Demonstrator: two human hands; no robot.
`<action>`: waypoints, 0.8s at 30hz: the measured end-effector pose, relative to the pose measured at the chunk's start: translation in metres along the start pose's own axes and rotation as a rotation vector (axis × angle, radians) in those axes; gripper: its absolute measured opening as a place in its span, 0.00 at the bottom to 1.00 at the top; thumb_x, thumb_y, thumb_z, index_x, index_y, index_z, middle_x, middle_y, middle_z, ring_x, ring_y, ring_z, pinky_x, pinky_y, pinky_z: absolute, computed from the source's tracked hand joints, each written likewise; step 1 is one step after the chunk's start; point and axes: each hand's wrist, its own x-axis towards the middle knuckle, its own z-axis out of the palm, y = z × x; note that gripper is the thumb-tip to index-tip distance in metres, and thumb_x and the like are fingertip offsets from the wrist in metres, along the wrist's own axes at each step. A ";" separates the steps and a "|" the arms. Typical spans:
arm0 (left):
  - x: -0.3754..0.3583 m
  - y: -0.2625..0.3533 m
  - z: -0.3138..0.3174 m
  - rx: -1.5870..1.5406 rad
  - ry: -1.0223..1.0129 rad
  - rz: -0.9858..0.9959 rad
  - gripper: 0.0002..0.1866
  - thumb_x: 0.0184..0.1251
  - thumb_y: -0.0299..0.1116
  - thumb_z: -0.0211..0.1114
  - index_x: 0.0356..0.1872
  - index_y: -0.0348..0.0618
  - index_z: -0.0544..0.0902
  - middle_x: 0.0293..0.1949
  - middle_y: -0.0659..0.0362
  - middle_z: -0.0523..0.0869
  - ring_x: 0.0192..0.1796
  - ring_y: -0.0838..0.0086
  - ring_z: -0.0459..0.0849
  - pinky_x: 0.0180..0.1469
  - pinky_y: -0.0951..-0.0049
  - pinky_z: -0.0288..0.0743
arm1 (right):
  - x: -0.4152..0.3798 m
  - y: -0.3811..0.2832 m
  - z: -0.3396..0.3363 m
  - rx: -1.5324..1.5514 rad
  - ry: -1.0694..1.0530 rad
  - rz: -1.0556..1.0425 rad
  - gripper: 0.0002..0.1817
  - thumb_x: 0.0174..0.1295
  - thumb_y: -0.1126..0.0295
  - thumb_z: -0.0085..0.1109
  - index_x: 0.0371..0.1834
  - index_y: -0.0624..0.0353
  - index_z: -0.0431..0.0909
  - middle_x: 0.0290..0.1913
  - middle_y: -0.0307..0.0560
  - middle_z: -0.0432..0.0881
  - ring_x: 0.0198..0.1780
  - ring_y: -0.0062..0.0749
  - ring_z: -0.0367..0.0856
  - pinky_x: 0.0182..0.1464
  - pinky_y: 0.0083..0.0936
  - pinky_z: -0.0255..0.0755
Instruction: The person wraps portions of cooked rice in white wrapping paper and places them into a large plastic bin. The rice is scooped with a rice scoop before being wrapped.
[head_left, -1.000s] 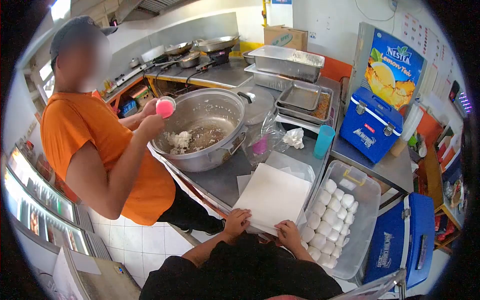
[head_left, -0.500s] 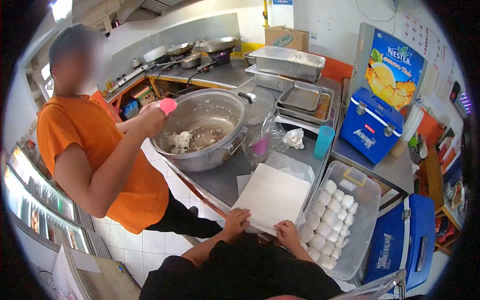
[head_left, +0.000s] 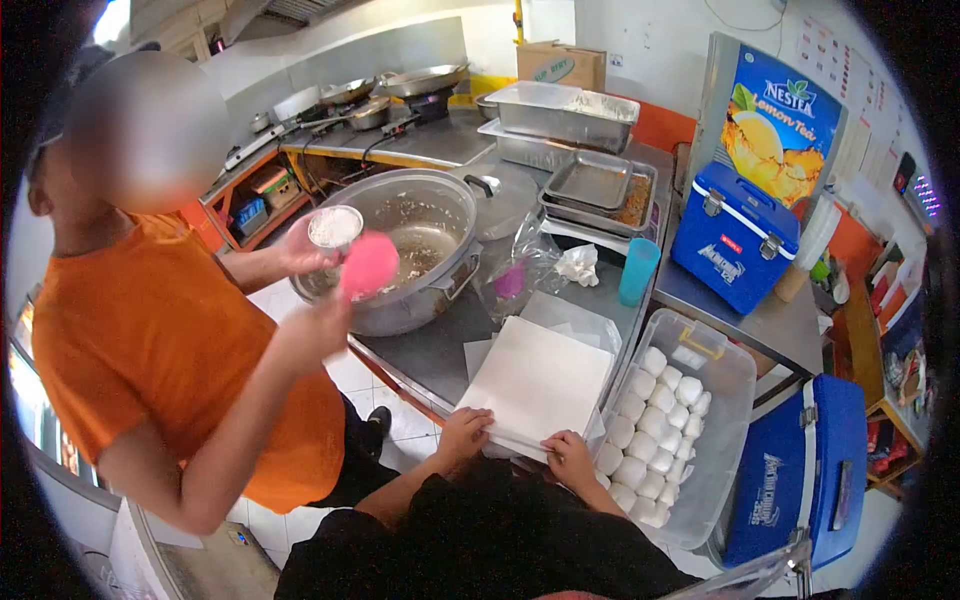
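A stack of white paper sheets (head_left: 541, 377) lies on the metal table in front of me. My left hand (head_left: 464, 436) rests at its near left corner, fingers bent over the edge. At the near right corner, my right hand (head_left: 571, 459) pinches the paper's edge between thumb and fingers. To the right of the stack, a clear plastic bin (head_left: 735, 425) holds several white wrapped, rounded pieces (head_left: 648, 425). Beyond the stack lie a clear plastic bag (head_left: 520, 262) and a crumpled white paper (head_left: 578, 265).
A co-worker in an orange shirt (head_left: 150, 350) stands left, holding a pink paddle (head_left: 370, 264) and a filled cup (head_left: 335, 228) over a large pot (head_left: 405, 312). A teal cup (head_left: 639, 272), metal trays (head_left: 590, 182) and blue coolers (head_left: 738, 245) are at the right.
The co-worker has leaned closer, and a filled cup now shows beside the pink paddle. The view has shifted slightly. My hands stay at the near edge of the paper stack.
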 end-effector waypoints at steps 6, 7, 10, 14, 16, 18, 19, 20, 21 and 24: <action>-0.002 -0.011 -0.008 0.008 -0.155 -0.063 0.16 0.47 0.28 0.63 0.41 0.41 0.78 0.49 0.55 0.79 0.50 0.61 0.76 0.52 0.64 0.71 | 0.000 -0.002 0.000 -0.026 0.015 0.009 0.06 0.48 0.76 0.56 0.30 0.57 0.79 0.33 0.46 0.75 0.38 0.40 0.73 0.40 0.31 0.69; 0.000 -0.016 -0.009 -0.028 -0.180 -0.035 0.17 0.47 0.29 0.63 0.42 0.41 0.78 0.50 0.55 0.78 0.50 0.61 0.76 0.52 0.65 0.71 | 0.000 -0.004 -0.001 -0.031 0.015 0.044 0.06 0.48 0.76 0.56 0.30 0.57 0.79 0.33 0.46 0.75 0.38 0.40 0.73 0.40 0.31 0.69; 0.004 -0.016 -0.015 -0.043 -0.134 -0.015 0.13 0.46 0.28 0.64 0.37 0.40 0.79 0.45 0.56 0.80 0.48 0.61 0.77 0.51 0.64 0.70 | -0.001 -0.006 -0.003 -0.002 0.012 0.053 0.06 0.48 0.76 0.56 0.31 0.57 0.79 0.34 0.46 0.74 0.39 0.40 0.73 0.42 0.31 0.69; -0.002 -0.027 -0.027 0.026 -0.021 -0.035 0.06 0.48 0.27 0.63 0.30 0.43 0.81 0.41 0.57 0.82 0.45 0.62 0.78 0.48 0.64 0.70 | -0.001 -0.004 -0.001 0.014 -0.012 0.052 0.07 0.46 0.75 0.57 0.31 0.58 0.78 0.35 0.46 0.75 0.40 0.40 0.73 0.44 0.32 0.68; 0.003 -0.024 -0.037 -0.013 -0.060 -0.047 0.06 0.48 0.26 0.64 0.30 0.43 0.81 0.40 0.57 0.82 0.44 0.63 0.78 0.47 0.65 0.71 | -0.001 -0.004 -0.001 0.014 -0.005 0.061 0.07 0.46 0.75 0.57 0.30 0.59 0.78 0.35 0.45 0.75 0.40 0.40 0.73 0.44 0.31 0.69; 0.009 -0.023 -0.045 -0.027 -0.104 -0.031 0.07 0.49 0.26 0.65 0.32 0.43 0.82 0.40 0.58 0.82 0.42 0.65 0.80 0.45 0.68 0.72 | -0.001 -0.005 -0.002 -0.006 0.004 0.035 0.06 0.47 0.74 0.58 0.30 0.58 0.79 0.35 0.45 0.75 0.40 0.40 0.73 0.44 0.31 0.69; 0.011 -0.023 -0.047 -0.032 -0.110 -0.034 0.07 0.49 0.26 0.65 0.32 0.43 0.82 0.40 0.58 0.82 0.42 0.65 0.80 0.45 0.68 0.72 | 0.000 -0.005 -0.003 -0.006 0.002 0.043 0.06 0.47 0.74 0.58 0.30 0.58 0.79 0.35 0.45 0.75 0.40 0.40 0.73 0.44 0.31 0.69; 0.012 -0.023 -0.048 -0.090 -0.110 -0.073 0.07 0.49 0.26 0.64 0.32 0.43 0.83 0.41 0.57 0.82 0.42 0.64 0.80 0.45 0.68 0.73 | 0.001 -0.005 -0.004 0.014 -0.012 0.046 0.06 0.48 0.74 0.57 0.31 0.58 0.79 0.35 0.45 0.75 0.40 0.40 0.73 0.43 0.30 0.69; 0.014 -0.024 -0.049 -0.148 -0.110 -0.112 0.07 0.50 0.27 0.64 0.32 0.43 0.83 0.41 0.57 0.82 0.42 0.64 0.80 0.45 0.68 0.73 | 0.001 -0.005 -0.004 0.033 -0.025 0.049 0.06 0.50 0.75 0.57 0.32 0.57 0.79 0.35 0.45 0.75 0.40 0.39 0.74 0.43 0.30 0.69; 0.031 -0.023 -0.053 -0.189 -0.148 -0.213 0.05 0.52 0.27 0.64 0.31 0.42 0.84 0.39 0.56 0.83 0.42 0.66 0.81 0.44 0.70 0.74 | 0.006 -0.004 -0.007 0.125 0.012 0.095 0.05 0.52 0.71 0.57 0.32 0.58 0.80 0.33 0.45 0.76 0.39 0.38 0.73 0.41 0.30 0.69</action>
